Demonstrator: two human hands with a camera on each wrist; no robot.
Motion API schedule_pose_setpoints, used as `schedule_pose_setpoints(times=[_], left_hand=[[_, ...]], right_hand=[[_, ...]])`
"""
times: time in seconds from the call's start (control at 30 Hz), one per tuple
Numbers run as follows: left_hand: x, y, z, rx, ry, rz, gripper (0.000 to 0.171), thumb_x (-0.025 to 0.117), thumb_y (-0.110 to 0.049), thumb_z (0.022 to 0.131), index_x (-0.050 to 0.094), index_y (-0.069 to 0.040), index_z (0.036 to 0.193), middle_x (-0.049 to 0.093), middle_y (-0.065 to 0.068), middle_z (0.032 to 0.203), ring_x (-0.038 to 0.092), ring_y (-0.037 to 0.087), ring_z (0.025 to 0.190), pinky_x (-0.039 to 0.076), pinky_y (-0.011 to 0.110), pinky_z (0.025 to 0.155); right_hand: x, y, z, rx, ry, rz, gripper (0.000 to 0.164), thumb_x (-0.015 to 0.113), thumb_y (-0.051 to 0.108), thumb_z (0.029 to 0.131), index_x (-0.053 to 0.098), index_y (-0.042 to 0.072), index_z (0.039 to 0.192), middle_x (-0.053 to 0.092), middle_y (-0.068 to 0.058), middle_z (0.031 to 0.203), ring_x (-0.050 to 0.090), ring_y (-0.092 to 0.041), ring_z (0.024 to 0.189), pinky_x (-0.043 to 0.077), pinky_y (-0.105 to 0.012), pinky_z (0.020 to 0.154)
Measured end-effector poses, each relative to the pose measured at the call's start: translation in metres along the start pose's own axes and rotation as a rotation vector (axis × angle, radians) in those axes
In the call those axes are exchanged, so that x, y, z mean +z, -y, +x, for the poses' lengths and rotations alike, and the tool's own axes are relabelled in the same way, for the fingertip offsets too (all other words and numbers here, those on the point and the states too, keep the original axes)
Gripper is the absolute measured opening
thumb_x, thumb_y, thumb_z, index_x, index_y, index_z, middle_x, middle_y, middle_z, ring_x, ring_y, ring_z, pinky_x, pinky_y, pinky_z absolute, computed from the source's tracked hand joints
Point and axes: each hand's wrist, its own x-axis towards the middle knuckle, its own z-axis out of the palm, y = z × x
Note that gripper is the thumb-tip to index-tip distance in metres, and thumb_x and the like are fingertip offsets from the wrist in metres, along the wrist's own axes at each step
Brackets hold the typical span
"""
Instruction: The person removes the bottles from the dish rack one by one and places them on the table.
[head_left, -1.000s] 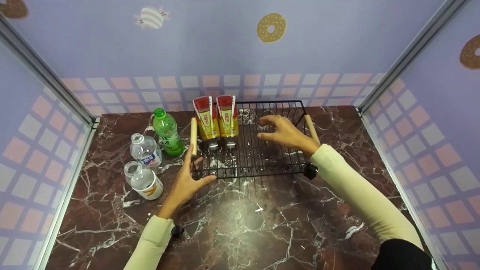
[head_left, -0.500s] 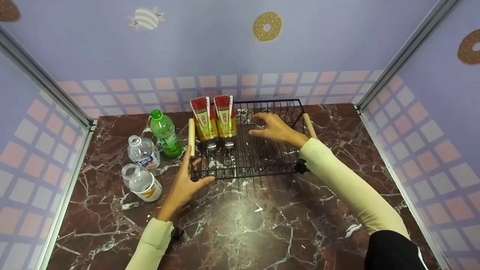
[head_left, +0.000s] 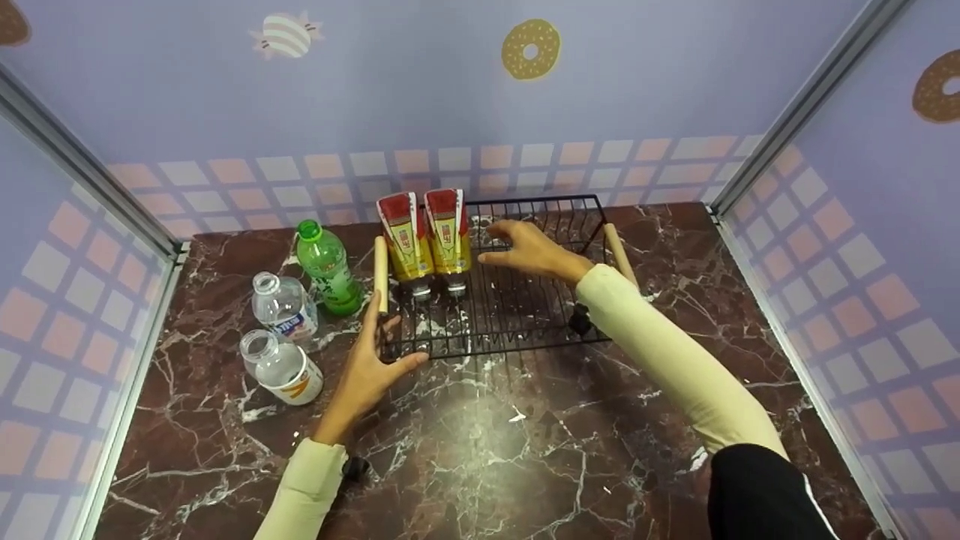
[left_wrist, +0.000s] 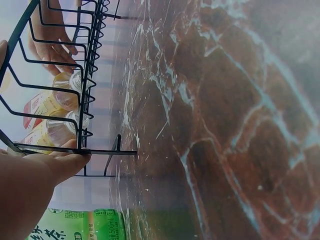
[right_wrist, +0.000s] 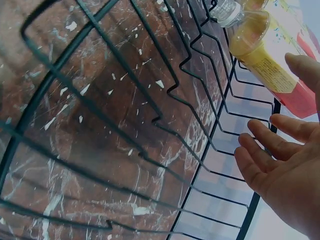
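Note:
A black wire rack point(head_left: 525, 300) with pale wooden handles stands on the marble-patterned table. My left hand point(head_left: 369, 367) grips its front left corner, thumb along the front wire; the left wrist view shows the thumb on the wire. Inside the rack, at its left end, two red-and-yellow squeeze bottles point(head_left: 406, 236) stand side by side, clear caps down. My right hand point(head_left: 529, 249) hovers over the middle of the rack, fingers parted from the thumb and holding nothing. Its fingertips are just right of the right-hand squeeze bottle point(right_wrist: 280, 65).
Left of the rack stand a green bottle point(head_left: 330, 270), a clear bottle with a blue label point(head_left: 283, 304) and a clear bottle with a white-and-orange label point(head_left: 281, 367), all uncapped. Purple patterned walls point(head_left: 420, 75) enclose the back and both sides.
My right hand has moved left over the rack, closer to the squeeze bottles. My left hand keeps its grip on the rack's corner. The view has shifted slightly.

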Motion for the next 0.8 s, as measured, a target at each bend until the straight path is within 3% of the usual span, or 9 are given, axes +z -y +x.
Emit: schedule_pose_setpoints(times=[0.23, 0.53, 0.8], left_hand=[[0.001, 0.000, -0.001, 0.006, -0.008, -0.010, 0.129, 0.096, -0.013, 0.087, 0.006, -0.019, 0.179, 0.046, 0.034, 0.164, 0.048, 0.045, 0.154, 0.035, 0.061, 0.130], [0.002, 0.001, -0.001, 0.012, -0.014, -0.075, 0.130, 0.094, -0.006, 0.088, 0.002, -0.018, 0.179, 0.031, 0.033, 0.174, 0.043, 0.043, 0.157, 0.032, 0.061, 0.131], [0.003, 0.000, -0.001, 0.006, -0.010, -0.076, 0.131, 0.096, -0.009, 0.086, 0.003, -0.021, 0.179, 0.036, 0.033, 0.171, 0.044, 0.043, 0.157, 0.032, 0.058, 0.133]], right_hand=[[0.007, 0.005, 0.011, 0.039, 0.056, 0.018, 0.086, 0.080, 0.045, 0.101, 0.046, -0.004, 0.162, 0.052, -0.027, 0.163, 0.052, -0.041, 0.150, 0.043, -0.052, 0.127], [0.014, 0.010, 0.025, 0.013, 0.072, 0.103, 0.087, 0.082, 0.045, 0.100, 0.045, -0.001, 0.164, 0.057, -0.024, 0.160, 0.054, -0.043, 0.148, 0.045, -0.051, 0.125], [0.021, 0.012, 0.030, -0.023, 0.096, 0.151, 0.067, 0.082, 0.039, 0.101, 0.059, 0.001, 0.152, 0.070, -0.017, 0.143, 0.067, -0.031, 0.130, 0.053, -0.043, 0.117]])
